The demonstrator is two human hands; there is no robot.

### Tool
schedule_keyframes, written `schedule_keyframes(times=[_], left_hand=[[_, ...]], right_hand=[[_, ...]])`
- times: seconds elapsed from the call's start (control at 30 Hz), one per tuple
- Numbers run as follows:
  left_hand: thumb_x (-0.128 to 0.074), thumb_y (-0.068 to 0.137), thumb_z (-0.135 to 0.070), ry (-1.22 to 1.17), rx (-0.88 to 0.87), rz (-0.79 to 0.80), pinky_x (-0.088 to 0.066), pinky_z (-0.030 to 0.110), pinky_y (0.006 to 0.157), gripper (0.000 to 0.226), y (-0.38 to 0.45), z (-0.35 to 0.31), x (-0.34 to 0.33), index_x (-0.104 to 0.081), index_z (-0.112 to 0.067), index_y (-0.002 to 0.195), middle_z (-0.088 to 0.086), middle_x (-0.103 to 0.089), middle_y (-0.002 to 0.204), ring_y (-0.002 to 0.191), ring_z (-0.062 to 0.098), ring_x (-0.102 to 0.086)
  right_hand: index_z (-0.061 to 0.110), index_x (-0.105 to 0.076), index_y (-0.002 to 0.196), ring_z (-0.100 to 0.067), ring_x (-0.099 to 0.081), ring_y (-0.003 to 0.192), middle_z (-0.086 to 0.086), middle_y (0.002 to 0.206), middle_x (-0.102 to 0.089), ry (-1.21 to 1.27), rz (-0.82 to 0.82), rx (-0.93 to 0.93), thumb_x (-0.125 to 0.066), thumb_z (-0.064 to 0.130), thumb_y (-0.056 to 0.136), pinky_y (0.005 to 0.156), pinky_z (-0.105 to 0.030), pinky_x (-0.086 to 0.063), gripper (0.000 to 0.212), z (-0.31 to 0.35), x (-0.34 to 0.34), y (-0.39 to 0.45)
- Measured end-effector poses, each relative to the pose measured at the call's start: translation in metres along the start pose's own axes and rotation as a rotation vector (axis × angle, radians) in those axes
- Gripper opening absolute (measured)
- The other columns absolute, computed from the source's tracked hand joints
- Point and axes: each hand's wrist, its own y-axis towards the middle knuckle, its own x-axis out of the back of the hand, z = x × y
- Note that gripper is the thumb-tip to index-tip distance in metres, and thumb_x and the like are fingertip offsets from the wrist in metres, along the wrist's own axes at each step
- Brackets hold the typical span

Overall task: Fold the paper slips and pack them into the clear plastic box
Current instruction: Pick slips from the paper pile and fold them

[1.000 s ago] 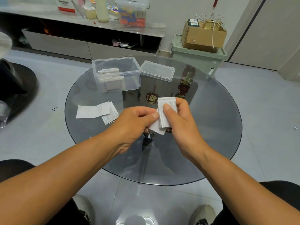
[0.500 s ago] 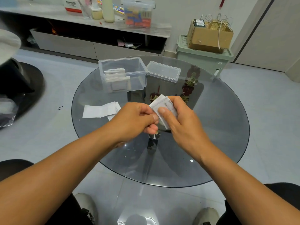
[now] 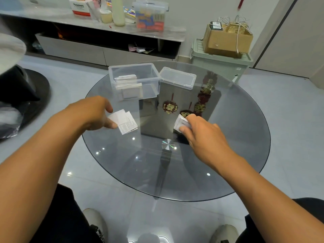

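The clear plastic box (image 3: 149, 81) stands open at the far side of the round glass table (image 3: 245, 137), with several folded slips (image 3: 127, 81) stacked in its left half. Its clear lid (image 3: 178, 79) lies just to the right. My right hand (image 3: 201, 134) grips a folded paper slip (image 3: 180, 122) between thumb and fingers, low over the table centre. My left hand (image 3: 93, 114) hovers over the flat unfolded slips (image 3: 125, 121) lying on the glass, its thumb touching their left edge, fingers loosely curled and holding nothing.
Red and gold ornaments (image 3: 201, 102) show as reflections in the glass. Behind the table are a low cabinet (image 3: 87, 50) with clutter on top and a green bin (image 3: 220, 64) carrying a cardboard box (image 3: 228, 41). A black chair base (image 3: 22, 88) stands to the left.
My hands have parted: the left let go of the folded slip and moved left over the flat slips, while the right kept the folded slip and moved right and down.
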Motion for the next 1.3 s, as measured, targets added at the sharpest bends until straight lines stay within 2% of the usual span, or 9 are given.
schedule_keyframes(times=[0.2, 0.43, 0.57, 0.73, 0.87, 1.03, 1.13, 1.23, 1.3], left_hand=[[-0.079, 0.086, -0.033, -0.140, -0.103, -0.036, -0.043, 0.033, 0.064, 0.022, -0.005, -0.014, -0.007, -0.062, -0.018, 0.086, 0.006, -0.066, 0.091, 0.081, 0.025, -0.061], [-0.058, 0.101, -0.010, -0.882, -0.259, 0.106, -0.053, 0.019, 0.057, 0.015, -0.022, -0.049, -0.026, -0.072, -0.008, 0.104, 0.013, -0.072, 0.094, 0.068, 0.011, -0.064], [-0.056, 0.097, 0.006, -1.063, -0.362, 0.207, -0.057, 0.019, 0.072, 0.035, -0.031, -0.067, -0.042, -0.079, -0.019, 0.093, 0.001, -0.077, 0.096, 0.084, 0.011, -0.073], [-0.072, 0.088, 0.003, -0.992, -0.443, -0.016, -0.059, 0.025, 0.080, 0.025, -0.040, -0.082, -0.058, -0.081, -0.019, 0.079, -0.006, -0.077, 0.095, 0.089, 0.014, -0.073], [-0.076, 0.081, 0.008, -1.055, -0.486, -0.134, -0.061, 0.044, 0.079, 0.025, -0.050, -0.091, -0.067, -0.068, -0.015, 0.076, 0.008, -0.076, 0.092, 0.085, 0.028, -0.072], [-0.067, 0.085, 0.014, -1.095, -0.587, 0.050, -0.060, 0.029, 0.084, 0.038, -0.051, -0.090, -0.056, -0.061, -0.018, 0.105, 0.007, -0.071, 0.112, 0.103, 0.012, -0.071], [-0.064, 0.089, 0.005, -0.864, -0.468, -0.094, -0.053, 0.018, 0.084, 0.045, -0.033, -0.072, -0.038, -0.063, -0.027, 0.121, 0.001, -0.064, 0.118, 0.104, 0.011, -0.065], [-0.077, 0.087, -0.032, -0.419, -0.243, -0.205, -0.051, 0.039, 0.097, 0.054, -0.009, -0.044, -0.030, -0.056, -0.027, 0.136, 0.002, -0.061, 0.129, 0.110, 0.022, -0.061], [-0.081, 0.080, -0.049, -0.249, -0.127, -0.146, -0.048, 0.048, 0.101, 0.070, 0.001, -0.032, -0.030, -0.053, -0.027, 0.140, 0.003, -0.057, 0.138, 0.120, 0.028, -0.058]], right_hand=[[0.022, -0.041, 0.091, -0.017, -0.051, 0.073, 0.004, 0.081, -0.052, 0.330, -0.023, -0.039, -0.041, 0.041, 0.108, 0.061, -0.037, -0.035, 0.026, 0.002, 0.000, -0.006], [0.015, -0.055, 0.103, -0.011, -0.053, 0.067, 0.002, 0.086, -0.059, 0.916, -0.081, -0.200, -0.044, 0.039, 0.108, 0.062, -0.031, -0.047, 0.027, 0.008, -0.002, -0.002], [0.017, -0.061, 0.109, -0.012, -0.048, 0.057, 0.000, 0.079, -0.064, 1.269, 0.022, -0.297, -0.043, 0.037, 0.109, 0.056, -0.027, -0.040, 0.026, 0.011, 0.002, 0.000], [0.017, -0.065, 0.123, -0.016, -0.062, 0.076, -0.007, 0.100, -0.076, 1.506, 0.148, -0.358, -0.043, 0.035, 0.110, 0.062, -0.027, -0.042, 0.031, 0.010, 0.004, 0.000], [0.019, -0.062, 0.126, -0.018, -0.071, 0.093, -0.006, 0.107, -0.077, 1.452, 0.153, -0.296, -0.045, 0.035, 0.109, 0.083, -0.036, -0.056, 0.029, 0.014, 0.001, -0.001], [0.020, -0.060, 0.109, -0.014, -0.067, 0.085, -0.004, 0.102, -0.073, 1.223, -0.106, -0.281, -0.063, 0.026, 0.102, 0.076, -0.043, -0.055, 0.010, 0.010, -0.005, 0.003], [0.027, -0.058, 0.114, -0.011, -0.063, 0.091, 0.009, 0.103, -0.067, 0.767, -0.253, -0.116, -0.060, 0.031, 0.102, 0.079, -0.035, -0.051, 0.013, -0.003, 0.004, 0.004], [0.028, -0.056, 0.123, -0.021, -0.056, 0.097, 0.004, 0.107, -0.060, 0.114, -0.089, 0.029, -0.051, 0.035, 0.105, 0.086, -0.041, -0.045, 0.020, -0.006, 0.005, 0.001], [0.025, -0.055, 0.114, -0.024, -0.054, 0.095, 0.001, 0.104, -0.057, -0.023, -0.017, 0.069, -0.050, 0.036, 0.106, 0.085, -0.042, -0.044, 0.015, -0.001, 0.000, 0.000]])
